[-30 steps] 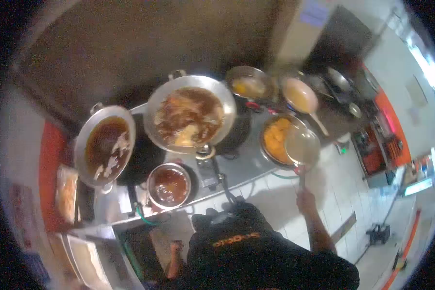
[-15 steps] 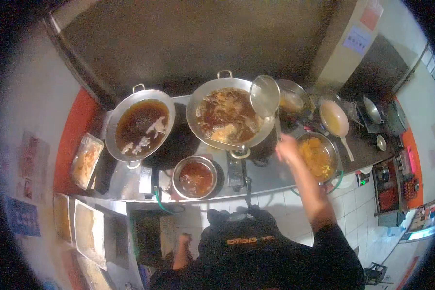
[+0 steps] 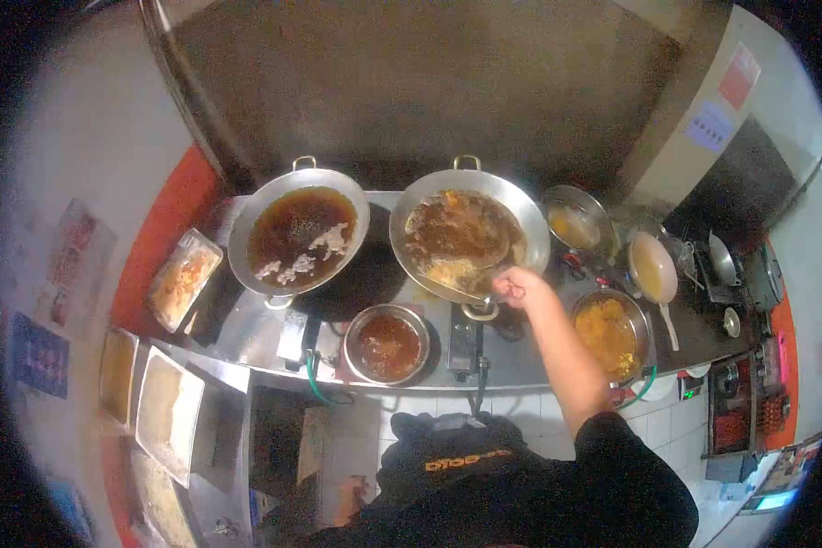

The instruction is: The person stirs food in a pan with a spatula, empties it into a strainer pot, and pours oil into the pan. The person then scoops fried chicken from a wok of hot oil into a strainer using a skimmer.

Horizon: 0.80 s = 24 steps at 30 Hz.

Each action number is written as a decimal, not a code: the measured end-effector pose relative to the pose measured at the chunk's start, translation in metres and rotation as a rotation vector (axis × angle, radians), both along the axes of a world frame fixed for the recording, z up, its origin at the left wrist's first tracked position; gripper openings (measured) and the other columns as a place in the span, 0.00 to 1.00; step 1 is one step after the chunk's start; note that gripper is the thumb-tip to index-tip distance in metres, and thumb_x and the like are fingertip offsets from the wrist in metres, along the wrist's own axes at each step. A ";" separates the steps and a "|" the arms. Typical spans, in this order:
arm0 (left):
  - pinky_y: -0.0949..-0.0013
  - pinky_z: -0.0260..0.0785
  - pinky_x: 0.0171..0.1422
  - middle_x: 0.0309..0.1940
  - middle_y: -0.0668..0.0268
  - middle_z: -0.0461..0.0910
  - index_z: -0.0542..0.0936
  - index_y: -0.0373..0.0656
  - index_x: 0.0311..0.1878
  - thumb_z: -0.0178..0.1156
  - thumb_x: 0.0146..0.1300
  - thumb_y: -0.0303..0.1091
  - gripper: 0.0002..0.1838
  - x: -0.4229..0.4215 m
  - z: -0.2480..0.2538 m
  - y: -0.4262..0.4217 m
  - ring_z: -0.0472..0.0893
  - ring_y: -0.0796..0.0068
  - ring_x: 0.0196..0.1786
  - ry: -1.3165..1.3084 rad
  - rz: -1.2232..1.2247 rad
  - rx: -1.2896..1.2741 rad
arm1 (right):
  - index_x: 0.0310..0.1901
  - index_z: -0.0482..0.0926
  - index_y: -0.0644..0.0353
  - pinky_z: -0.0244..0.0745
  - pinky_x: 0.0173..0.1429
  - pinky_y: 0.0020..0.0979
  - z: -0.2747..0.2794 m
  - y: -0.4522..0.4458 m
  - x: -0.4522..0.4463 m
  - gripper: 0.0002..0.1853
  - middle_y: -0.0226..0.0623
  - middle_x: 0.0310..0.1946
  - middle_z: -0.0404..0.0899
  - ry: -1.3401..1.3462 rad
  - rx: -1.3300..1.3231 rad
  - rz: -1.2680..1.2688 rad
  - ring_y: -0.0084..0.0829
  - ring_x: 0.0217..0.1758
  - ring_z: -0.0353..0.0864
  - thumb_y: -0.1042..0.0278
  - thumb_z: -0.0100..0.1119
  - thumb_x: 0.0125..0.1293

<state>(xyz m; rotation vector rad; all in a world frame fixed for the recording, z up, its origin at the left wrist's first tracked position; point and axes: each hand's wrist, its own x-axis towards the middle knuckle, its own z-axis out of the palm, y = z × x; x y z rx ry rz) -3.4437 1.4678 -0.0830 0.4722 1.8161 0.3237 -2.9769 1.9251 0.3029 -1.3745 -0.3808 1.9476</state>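
Note:
My right hand [image 3: 513, 287] is closed at the front right rim of the middle wok [image 3: 532, 215], around the handle of a wire strainer. The strainer's round head [image 3: 486, 254] is down in the bubbling brown oil and hard to make out. A pale golden fried piece [image 3: 452, 272] floats near the front of that oil. Another thin metal handle [image 3: 461, 294] rests across the front rim, close to my hand. My left hand [image 3: 352, 498] hangs low by my side, away from the stove; its fingers are blurred.
A second wok [image 3: 239, 242] of dark oil with pale bits stands left. A steel pot [image 3: 349, 347] of reddish-brown liquid sits in front. Right are a bowl of orange-yellow food [image 3: 607, 338], a pan [image 3: 653, 265] and a glassy bowl [image 3: 575, 215]. A tray [image 3: 184, 279] stands far left.
My right hand has moved left and lowered the strainer from above the middle wok's right rim into the oil. My left hand has dropped lower. The view has shifted.

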 end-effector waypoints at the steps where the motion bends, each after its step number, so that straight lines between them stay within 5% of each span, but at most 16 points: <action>1: 0.63 0.67 0.22 0.25 0.57 0.78 0.76 0.38 0.38 0.55 0.53 0.37 0.13 0.001 -0.002 -0.002 0.76 0.66 0.22 0.008 -0.013 -0.008 | 0.26 0.62 0.67 0.59 0.10 0.15 -0.005 0.004 0.000 0.04 0.34 0.16 0.65 0.002 0.002 0.004 0.17 0.10 0.61 0.80 0.39 0.58; 3: 0.62 0.68 0.24 0.25 0.57 0.78 0.76 0.39 0.38 0.55 0.52 0.37 0.13 0.002 -0.004 -0.003 0.77 0.65 0.23 0.026 -0.030 -0.016 | 0.25 0.62 0.66 0.60 0.10 0.15 -0.012 0.011 0.000 0.06 0.31 0.15 0.63 0.269 -0.120 -0.035 0.16 0.10 0.61 0.79 0.39 0.60; 9: 0.60 0.70 0.29 0.28 0.57 0.79 0.77 0.42 0.36 0.55 0.51 0.39 0.12 -0.003 -0.005 0.023 0.78 0.62 0.26 0.080 -0.055 0.007 | 0.26 0.63 0.65 0.56 0.10 0.14 -0.026 0.025 -0.008 0.07 0.28 0.15 0.62 0.322 -0.115 -0.115 0.16 0.11 0.60 0.77 0.39 0.61; 24: 0.58 0.71 0.35 0.31 0.56 0.79 0.77 0.45 0.37 0.55 0.50 0.42 0.14 -0.009 0.024 0.035 0.79 0.63 0.31 0.122 -0.133 0.041 | 0.25 0.66 0.65 0.57 0.13 0.19 -0.009 0.052 0.000 0.09 0.27 0.11 0.61 -0.061 0.118 -0.003 0.20 0.12 0.62 0.72 0.41 0.61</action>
